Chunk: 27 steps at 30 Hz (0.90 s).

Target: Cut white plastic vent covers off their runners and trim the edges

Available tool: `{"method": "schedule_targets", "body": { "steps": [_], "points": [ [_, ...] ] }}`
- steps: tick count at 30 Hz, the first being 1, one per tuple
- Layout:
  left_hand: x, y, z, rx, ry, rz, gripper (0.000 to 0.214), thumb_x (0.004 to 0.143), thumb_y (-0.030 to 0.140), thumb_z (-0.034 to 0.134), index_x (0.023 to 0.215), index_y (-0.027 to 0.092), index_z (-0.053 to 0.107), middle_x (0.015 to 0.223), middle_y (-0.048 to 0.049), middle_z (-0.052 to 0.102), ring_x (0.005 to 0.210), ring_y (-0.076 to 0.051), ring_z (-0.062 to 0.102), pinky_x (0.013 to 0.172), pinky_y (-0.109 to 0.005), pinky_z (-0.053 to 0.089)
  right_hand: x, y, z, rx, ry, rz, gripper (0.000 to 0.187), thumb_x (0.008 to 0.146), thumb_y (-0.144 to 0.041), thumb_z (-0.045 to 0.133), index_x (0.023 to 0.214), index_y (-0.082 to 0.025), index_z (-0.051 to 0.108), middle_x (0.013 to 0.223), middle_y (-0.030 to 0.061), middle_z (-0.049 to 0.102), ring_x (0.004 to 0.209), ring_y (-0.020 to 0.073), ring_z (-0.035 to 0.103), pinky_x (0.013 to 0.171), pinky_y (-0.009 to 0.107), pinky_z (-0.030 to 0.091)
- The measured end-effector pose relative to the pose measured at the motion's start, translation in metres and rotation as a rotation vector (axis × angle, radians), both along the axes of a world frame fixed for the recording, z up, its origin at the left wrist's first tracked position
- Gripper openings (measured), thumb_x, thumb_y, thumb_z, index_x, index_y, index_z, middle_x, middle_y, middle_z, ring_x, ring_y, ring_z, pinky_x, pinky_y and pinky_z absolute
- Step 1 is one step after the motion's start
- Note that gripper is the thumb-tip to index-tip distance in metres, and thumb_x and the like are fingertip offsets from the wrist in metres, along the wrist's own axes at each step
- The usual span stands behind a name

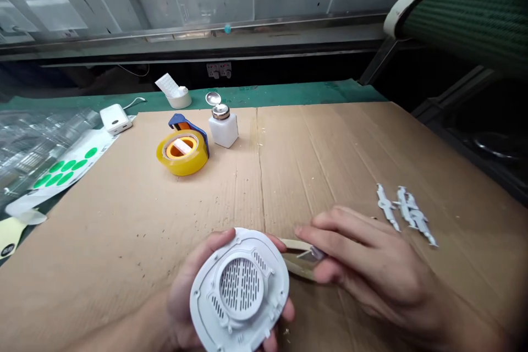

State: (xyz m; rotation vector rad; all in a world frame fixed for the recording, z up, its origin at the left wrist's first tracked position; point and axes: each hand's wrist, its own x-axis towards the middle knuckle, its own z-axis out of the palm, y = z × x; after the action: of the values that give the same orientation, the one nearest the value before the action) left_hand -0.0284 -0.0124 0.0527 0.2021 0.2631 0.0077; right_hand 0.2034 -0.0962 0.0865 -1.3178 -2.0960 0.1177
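Note:
My left hand point(185, 286) holds a white plastic cover point(206, 291) from beneath, its fingers wrapped round the edge. The cover is rounded, with a raised ring, a slotted round grille, small posts and clips facing up. To its right, my right hand point(367, 264) is closed, fingertips pinched on a small greyish piece point(317, 253) too blurred to name. Between the two hands shows a curved beige band point(301, 274), partly hidden by the cover and fingers. Several small light-grey plastic parts point(406, 209) lie on the cardboard just beyond my right hand.
Cardboard point(289, 176) covers the green table. Farther off stand a yellow tape roll point(181, 168) in a blue dispenser, a white pump bottle point(224, 129), a paper roll point(179, 100) and a white device point(115, 119). Clear plastic and a green-dot sticker sheet point(66, 168) lie left.

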Motion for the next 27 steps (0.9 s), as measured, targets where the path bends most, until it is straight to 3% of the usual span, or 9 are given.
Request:
{"method": "schedule_targets", "body": {
  "steps": [4, 8, 14, 20, 27],
  "points": [
    [0.0022, -0.0039, -0.0015, -0.082, 0.046, -0.05, 0.064, 0.087, 0.066, 0.049, 0.125, 0.015, 0.061, 0.098, -0.0197, 0.073, 0.074, -0.024, 0.074, 0.064, -0.026, 0.055, -0.0057, -0.0044, 0.0019, 0.0, -0.072, -0.02, 0.031, 0.104, -0.036, 0.045, 0.091, -0.016, 0.065, 0.072, 0.0026, 0.055, 0.062, 0.0154, 0.044, 0.054, 0.031, 0.033],
    [0.004, -0.0048, -0.0001, -0.131, 0.103, -0.121, 0.072, 0.079, 0.069, 0.056, 0.109, 0.004, 0.068, 0.092, -0.0192, 0.073, 0.071, -0.021, 0.072, 0.063, -0.024, 0.055, -0.0083, -0.0038, 0.0011, 0.029, -0.125, -0.026, 0.032, 0.102, -0.036, 0.049, 0.085, -0.015, 0.067, 0.066, 0.0015, 0.051, 0.06, 0.0151, 0.04, 0.054, 0.032, 0.028],
    [0.0066, -0.0044, 0.0046, -0.083, 0.15, -0.161, 0.061, 0.074, 0.06, 0.064, 0.102, 0.006, 0.07, 0.089, -0.0152, 0.073, 0.066, -0.016, 0.07, 0.064, -0.021, 0.052, -0.0096, -0.0026, -0.001, 0.018, -0.137, -0.043, 0.032, 0.102, -0.035, 0.049, 0.083, -0.016, 0.067, 0.066, 0.0005, 0.051, 0.06, 0.0151, 0.04, 0.054, 0.033, 0.026],
    [0.0048, -0.0037, 0.0069, -0.069, 0.116, -0.163, 0.059, 0.076, 0.059, 0.062, 0.104, 0.008, 0.07, 0.086, -0.0129, 0.073, 0.062, -0.016, 0.068, 0.059, -0.021, 0.049, -0.0084, -0.0027, -0.0023, 0.005, -0.158, -0.033, 0.031, 0.102, -0.036, 0.05, 0.082, -0.017, 0.066, 0.066, 0.0004, 0.049, 0.061, 0.0153, 0.039, 0.055, 0.034, 0.025],
    [0.0038, -0.0044, -0.0003, -0.091, 0.117, -0.164, 0.061, 0.073, 0.057, 0.066, 0.105, 0.005, 0.069, 0.088, -0.0146, 0.073, 0.069, -0.017, 0.07, 0.063, -0.021, 0.051, -0.0086, -0.0031, -0.0077, -0.024, -0.108, -0.017, 0.032, 0.102, -0.039, 0.05, 0.082, -0.018, 0.064, 0.067, -0.0007, 0.047, 0.061, 0.0151, 0.037, 0.056, 0.033, 0.022]
  ]
}}
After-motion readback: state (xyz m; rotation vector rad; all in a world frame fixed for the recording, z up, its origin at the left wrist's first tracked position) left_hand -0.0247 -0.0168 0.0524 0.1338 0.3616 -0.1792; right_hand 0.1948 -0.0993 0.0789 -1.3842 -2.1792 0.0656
